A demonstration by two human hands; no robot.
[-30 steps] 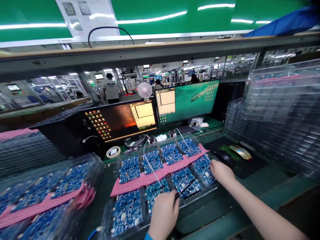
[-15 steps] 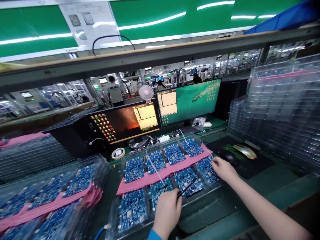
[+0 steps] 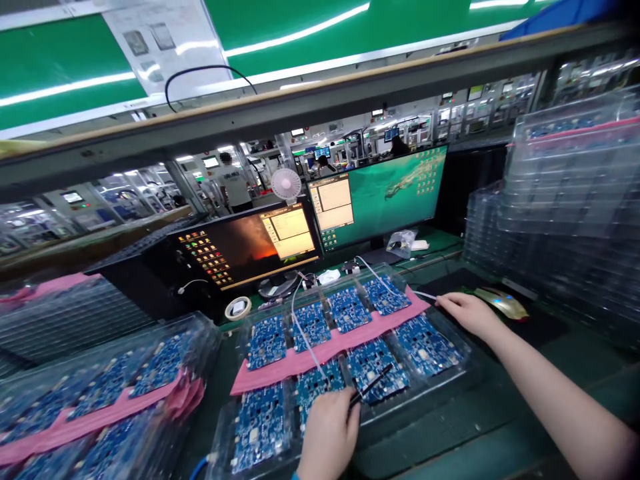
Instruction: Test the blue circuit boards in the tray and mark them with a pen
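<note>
Pinching a thin white cable (image 3: 425,295) trailing leftward, the right hand (image 3: 470,315) lies beyond the slim black rod (image 3: 377,380) the left hand (image 3: 330,423) grips.

The left monitor (image 3: 245,245) shows a dark orange sky, the right monitor (image 3: 380,190) a green backdrop; a small round fan (image 3: 287,184) rises above the left one's top edge. A gold computer mouse (image 3: 501,305) rests on a black mouse pad (image 3: 547,328), near stacked clear plastic trays (image 3: 565,193).
</note>
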